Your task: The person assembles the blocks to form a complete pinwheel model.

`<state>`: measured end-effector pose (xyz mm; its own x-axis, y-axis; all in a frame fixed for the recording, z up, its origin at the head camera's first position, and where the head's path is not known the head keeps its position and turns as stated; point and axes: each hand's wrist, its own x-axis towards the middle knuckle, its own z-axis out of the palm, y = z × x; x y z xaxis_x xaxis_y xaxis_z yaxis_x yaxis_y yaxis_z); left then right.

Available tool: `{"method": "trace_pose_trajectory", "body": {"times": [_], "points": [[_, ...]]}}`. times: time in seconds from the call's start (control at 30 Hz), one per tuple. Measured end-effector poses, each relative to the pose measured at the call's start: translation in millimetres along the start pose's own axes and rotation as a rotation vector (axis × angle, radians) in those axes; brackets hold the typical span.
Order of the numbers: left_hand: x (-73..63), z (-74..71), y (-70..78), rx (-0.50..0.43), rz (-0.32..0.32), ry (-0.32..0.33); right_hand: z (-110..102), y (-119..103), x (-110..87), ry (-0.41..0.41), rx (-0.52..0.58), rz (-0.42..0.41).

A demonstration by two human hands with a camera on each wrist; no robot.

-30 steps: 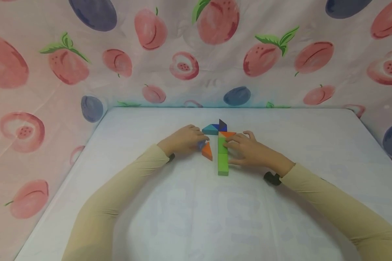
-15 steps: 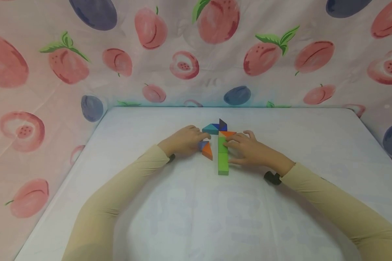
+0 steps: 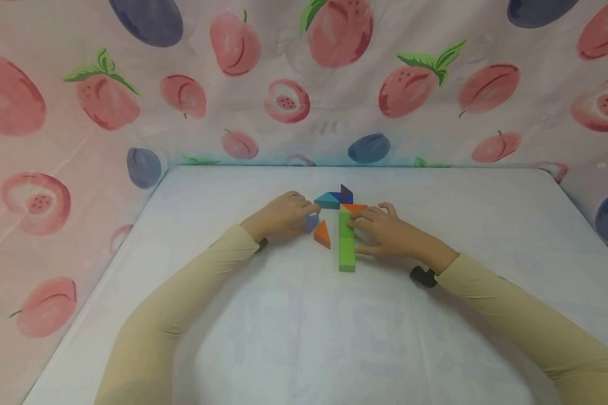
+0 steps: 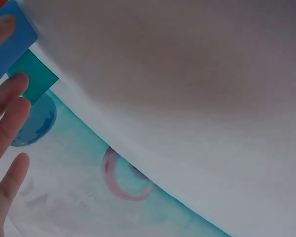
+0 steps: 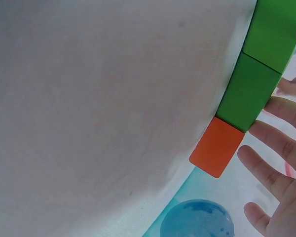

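My left hand (image 3: pixel 284 216) is at the left of the blocks and pinches a blue block (image 3: pixel 312 223), its thumb on the block's face in the left wrist view. Just right of that block lies an orange triangular block (image 3: pixel 322 234), separated from it by a small gap. Two green blocks (image 3: pixel 347 253) stand in line, with an orange triangular block (image 3: pixel 354 208) beyond them. My right hand (image 3: pixel 385 233) lies along their right side, fingers spread and fingertips touching the green blocks. A teal triangle (image 3: pixel 327 200), a dark blue block (image 3: pixel 348 197) and a dark upright piece (image 3: pixel 345 192) sit behind.
A white cloth-covered table (image 3: pixel 304 337) carries everything. Its far edge meets a fruit-print curtain (image 3: pixel 334 90), which continues along the left. A dark wrist device (image 3: pixel 423 276) shows beneath the right cuff.
My left hand has shifted slightly left with the blue block, which has turned and parted from the orange triangle. The right hand and the green blocks look unmoved.
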<state>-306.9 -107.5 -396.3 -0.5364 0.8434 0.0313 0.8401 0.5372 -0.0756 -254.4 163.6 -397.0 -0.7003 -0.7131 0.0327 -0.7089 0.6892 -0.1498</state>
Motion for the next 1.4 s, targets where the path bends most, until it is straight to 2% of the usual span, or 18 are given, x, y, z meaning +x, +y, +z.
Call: {"method": "trace_pose_trajectory", "body": {"times": [0.1, 0.33, 0.83, 1.1, 1.27, 1.4], "points": [[2.8, -0.4, -0.7, -0.004, 0.0, -0.025, 0, 0, 0.1, -0.001, 0.001, 0.0], [5.8, -0.3, -2.0, 0.008, 0.054, -0.028, -1, -1, 0.7, -0.002, 0.004, -0.004], [8.6, -2.5, 8.8, -0.008, 0.04, -0.052, 1, 0, 0.5, -0.006, -0.003, 0.008], [10.2, -0.7, 6.6, -0.019, 0.008, -0.082, 0, 0, 0.3, -0.005, -0.004, 0.003], [12.5, 1.0, 5.3, -0.028, 0.019, -0.073, 0, 0, 0.8, -0.009, -0.004, 0.005], [15.3, 2.2, 6.1, -0.038, 0.019, -0.091, 1, 0, 1.0, -0.011, -0.009, 0.004]]}}
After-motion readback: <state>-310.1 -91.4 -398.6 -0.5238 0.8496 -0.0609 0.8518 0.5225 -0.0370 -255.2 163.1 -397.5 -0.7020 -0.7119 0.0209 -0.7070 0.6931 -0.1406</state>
